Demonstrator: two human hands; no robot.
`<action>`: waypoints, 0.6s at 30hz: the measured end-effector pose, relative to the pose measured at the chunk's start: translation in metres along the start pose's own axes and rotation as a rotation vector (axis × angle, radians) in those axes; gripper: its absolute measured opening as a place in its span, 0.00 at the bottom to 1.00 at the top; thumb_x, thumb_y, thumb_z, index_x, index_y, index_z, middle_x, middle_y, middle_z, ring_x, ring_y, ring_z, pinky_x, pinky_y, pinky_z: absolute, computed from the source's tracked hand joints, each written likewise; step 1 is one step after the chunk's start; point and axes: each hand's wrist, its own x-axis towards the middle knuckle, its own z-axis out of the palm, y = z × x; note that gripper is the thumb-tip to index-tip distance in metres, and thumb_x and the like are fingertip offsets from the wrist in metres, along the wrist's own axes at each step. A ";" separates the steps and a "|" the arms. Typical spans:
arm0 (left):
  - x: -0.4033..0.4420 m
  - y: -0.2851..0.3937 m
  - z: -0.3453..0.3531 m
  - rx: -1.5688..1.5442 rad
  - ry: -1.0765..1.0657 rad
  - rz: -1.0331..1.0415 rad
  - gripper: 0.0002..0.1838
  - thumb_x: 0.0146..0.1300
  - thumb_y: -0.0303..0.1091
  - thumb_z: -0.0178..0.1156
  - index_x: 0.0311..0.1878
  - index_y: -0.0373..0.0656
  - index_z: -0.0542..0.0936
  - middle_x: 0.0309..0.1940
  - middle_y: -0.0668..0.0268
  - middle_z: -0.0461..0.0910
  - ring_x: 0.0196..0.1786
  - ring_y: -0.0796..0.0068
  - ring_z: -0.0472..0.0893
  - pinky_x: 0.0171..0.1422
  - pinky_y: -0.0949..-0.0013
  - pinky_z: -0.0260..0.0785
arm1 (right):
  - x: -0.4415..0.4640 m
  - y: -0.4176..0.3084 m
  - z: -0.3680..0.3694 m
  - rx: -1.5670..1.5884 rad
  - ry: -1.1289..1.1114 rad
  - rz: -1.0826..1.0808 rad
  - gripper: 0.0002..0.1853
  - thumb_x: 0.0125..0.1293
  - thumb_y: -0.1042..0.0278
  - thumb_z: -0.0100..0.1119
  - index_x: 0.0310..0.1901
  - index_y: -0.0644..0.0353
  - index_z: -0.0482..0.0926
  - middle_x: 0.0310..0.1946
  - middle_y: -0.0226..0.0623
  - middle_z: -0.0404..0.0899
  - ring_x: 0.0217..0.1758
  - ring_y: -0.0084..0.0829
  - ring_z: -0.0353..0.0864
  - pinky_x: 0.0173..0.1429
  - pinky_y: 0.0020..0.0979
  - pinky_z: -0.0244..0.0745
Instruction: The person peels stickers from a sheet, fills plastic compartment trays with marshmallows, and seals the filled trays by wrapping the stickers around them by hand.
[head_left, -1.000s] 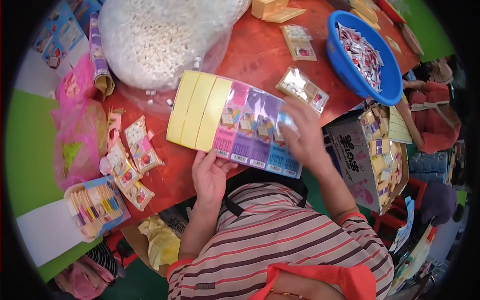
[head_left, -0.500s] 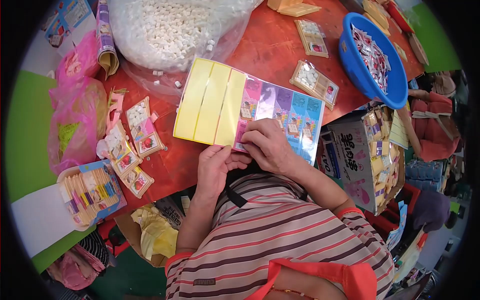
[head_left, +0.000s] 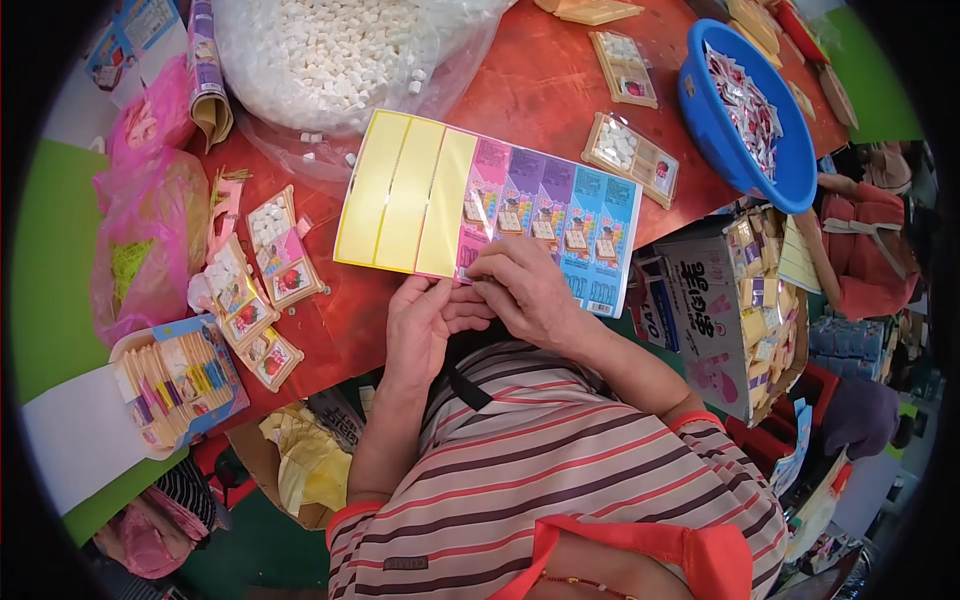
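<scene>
Head view: the left hand [head_left: 418,322] gripped the lower edge of the label sheet [head_left: 405,195] between thumb and fingers. The right hand's [head_left: 532,302] fingertips bunched at the pink strip's lower corner; whether they pinched it could not be told. The sheet lay slanted over the red table [head_left: 345,335], between a bag of white cubes [head_left: 325,65] and the striped shirt [head_left: 560,460]. Well to the right stood a blue basin [head_left: 800,165].
</scene>
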 end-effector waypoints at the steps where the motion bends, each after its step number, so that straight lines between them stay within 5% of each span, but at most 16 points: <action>1: -0.001 -0.001 0.001 0.000 0.000 -0.002 0.15 0.76 0.33 0.46 0.56 0.32 0.71 0.41 0.49 0.83 0.39 0.60 0.86 0.42 0.65 0.82 | 0.000 0.000 0.001 0.005 0.004 0.010 0.09 0.58 0.74 0.63 0.41 0.60 0.78 0.39 0.38 0.77 0.44 0.40 0.76 0.50 0.39 0.67; 14: -0.003 -0.016 -0.001 0.222 0.062 0.090 0.12 0.72 0.29 0.51 0.50 0.30 0.78 0.39 0.53 0.83 0.37 0.63 0.86 0.41 0.65 0.82 | -0.004 0.005 0.004 0.071 -0.053 0.101 0.06 0.58 0.75 0.65 0.37 0.61 0.80 0.33 0.37 0.79 0.37 0.38 0.78 0.44 0.33 0.70; 18: -0.003 -0.013 0.001 0.234 0.052 0.070 0.13 0.71 0.28 0.51 0.50 0.30 0.79 0.39 0.54 0.84 0.38 0.64 0.87 0.40 0.69 0.81 | -0.003 0.012 0.001 0.319 -0.115 0.254 0.03 0.61 0.76 0.62 0.35 0.65 0.79 0.31 0.38 0.78 0.33 0.35 0.79 0.38 0.31 0.73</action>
